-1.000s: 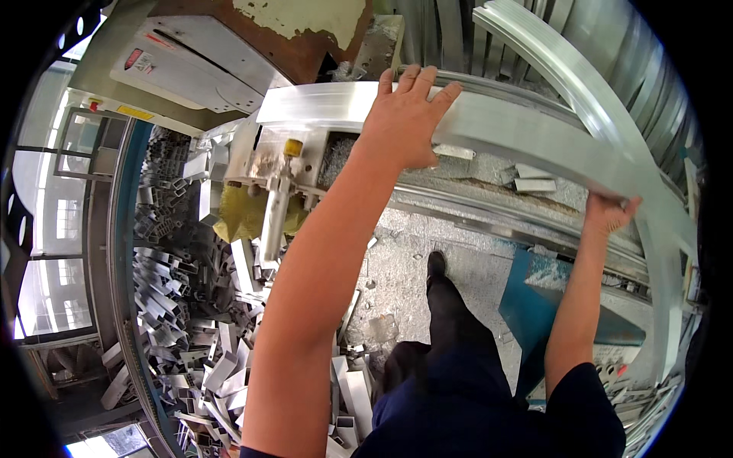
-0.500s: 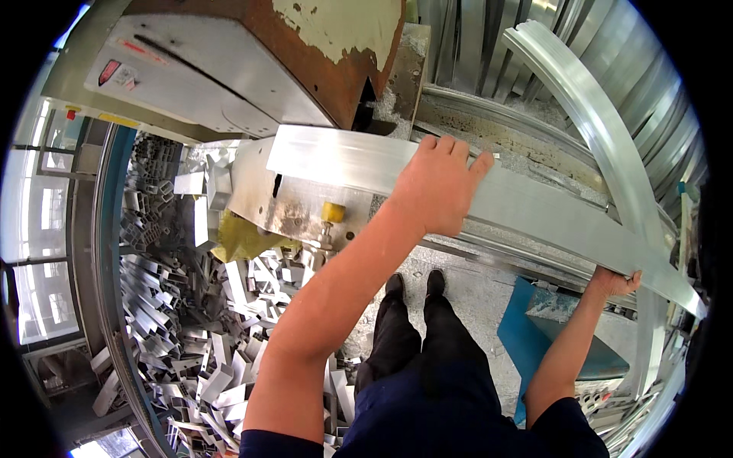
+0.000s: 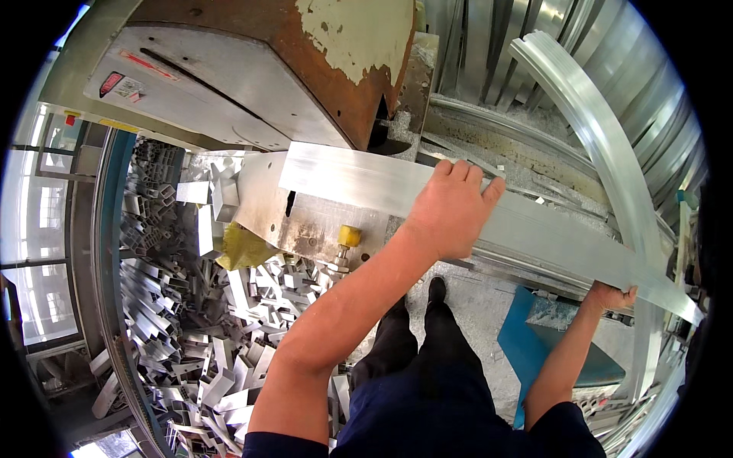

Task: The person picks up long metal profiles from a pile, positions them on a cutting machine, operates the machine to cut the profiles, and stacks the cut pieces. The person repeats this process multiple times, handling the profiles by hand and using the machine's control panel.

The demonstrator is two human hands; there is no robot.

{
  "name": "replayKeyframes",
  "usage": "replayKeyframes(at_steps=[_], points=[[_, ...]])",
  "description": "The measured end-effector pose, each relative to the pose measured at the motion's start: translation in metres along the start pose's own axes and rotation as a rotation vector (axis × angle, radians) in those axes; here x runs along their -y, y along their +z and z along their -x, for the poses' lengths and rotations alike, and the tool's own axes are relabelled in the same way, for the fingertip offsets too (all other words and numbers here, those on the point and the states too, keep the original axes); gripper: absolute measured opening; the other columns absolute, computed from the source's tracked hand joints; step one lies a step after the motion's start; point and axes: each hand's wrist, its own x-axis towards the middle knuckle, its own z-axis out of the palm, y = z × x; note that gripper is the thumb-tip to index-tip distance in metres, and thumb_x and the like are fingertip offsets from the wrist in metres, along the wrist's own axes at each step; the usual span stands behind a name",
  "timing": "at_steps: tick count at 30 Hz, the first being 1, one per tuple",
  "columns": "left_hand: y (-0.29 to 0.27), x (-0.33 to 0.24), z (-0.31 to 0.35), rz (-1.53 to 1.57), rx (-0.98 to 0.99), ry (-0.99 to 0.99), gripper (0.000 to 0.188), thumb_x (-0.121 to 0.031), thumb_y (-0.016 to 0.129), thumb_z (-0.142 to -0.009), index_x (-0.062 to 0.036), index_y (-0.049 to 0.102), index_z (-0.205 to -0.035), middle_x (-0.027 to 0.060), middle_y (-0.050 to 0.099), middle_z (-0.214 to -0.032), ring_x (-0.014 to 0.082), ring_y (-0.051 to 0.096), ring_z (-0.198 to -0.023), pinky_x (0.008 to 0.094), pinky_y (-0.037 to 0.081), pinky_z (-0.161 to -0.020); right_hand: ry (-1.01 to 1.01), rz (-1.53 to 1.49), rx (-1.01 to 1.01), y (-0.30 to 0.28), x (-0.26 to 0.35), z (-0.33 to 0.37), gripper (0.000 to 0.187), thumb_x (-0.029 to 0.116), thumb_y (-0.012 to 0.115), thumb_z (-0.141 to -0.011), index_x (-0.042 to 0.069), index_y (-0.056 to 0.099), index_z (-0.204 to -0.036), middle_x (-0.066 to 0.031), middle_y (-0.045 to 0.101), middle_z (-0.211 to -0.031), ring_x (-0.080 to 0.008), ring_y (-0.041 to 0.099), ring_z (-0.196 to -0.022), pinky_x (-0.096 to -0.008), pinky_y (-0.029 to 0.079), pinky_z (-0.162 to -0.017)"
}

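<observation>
A long, flat silver aluminium profile [image 3: 550, 230] runs from the machine's metal table [image 3: 256, 195] at the left out to the far right. My left hand [image 3: 456, 208] is closed over it near the middle, fingers bent over the far edge. Farther right, my right hand [image 3: 613, 296] grips the near edge from below, with part of the fingers hidden under the profile. The profile's left end lies on the table, close by the machine's grey and rusty housing [image 3: 229, 84]. A yellow-capped clamp [image 3: 350, 235] stands on the table just in front of the profile.
Metal offcuts [image 3: 221, 366] are heaped on the lower left. A long curved-looking silver profile [image 3: 603, 114] crosses beneath mine at the right. More profiles [image 3: 504, 53] stand at the back right. A blue metal stand [image 3: 527, 336] is beside my right forearm; a yellow sack [image 3: 246, 248] hangs by the table.
The view has shifted slightly, so the machine, table and clamp sit lower and farther right. Both hands keep their hold, and the profile stays nearly in place on the table.
</observation>
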Motion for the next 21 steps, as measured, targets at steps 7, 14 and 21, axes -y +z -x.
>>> replayKeyframes(at_steps=[7,14,21], points=[[-0.005,-0.007,-0.013,-0.007,0.046,-0.029,0.068,-0.018,0.071,-0.07,-0.006,0.048,-0.133,0.0174,0.057,-0.107,0.0333,0.055,-0.108,0.0465,0.039,-0.099,0.109,-0.094,-0.301,0.032,0.016,0.027,0.065,0.041,0.06,-0.083,-0.001,0.049,-0.131,-0.0224,0.055,-0.13,-0.0354,0.053,-0.122,-0.0543,0.041,-0.104],[-0.018,-0.014,-0.009,-0.066,0.147,-0.127,0.098,-0.031,0.086,-0.056,-0.0098,0.04,-0.139,0.0196,0.053,-0.118,0.0389,0.048,-0.115,0.0522,0.035,-0.1,-0.312,1.417,-0.513,-0.078,0.148,0.198,0.031,0.02,0.068,-0.091,0.001,0.065,-0.115,-0.0075,0.064,-0.095,-0.0172,0.06,-0.088,-0.0272,0.051,-0.072],[0.002,-0.022,-0.014,-0.19,0.01,0.071,0.108,-0.041,0.087,-0.052,-0.0022,0.037,-0.14,0.0241,0.052,-0.118,0.0446,0.048,-0.112,0.0545,0.036,-0.098,-0.152,1.914,-0.892,-0.22,0.199,0.357,0.029,0.022,0.069,-0.087,0.004,0.067,-0.11,-0.0193,0.064,-0.1,-0.0346,0.062,-0.092,-0.0403,0.052,-0.079]])
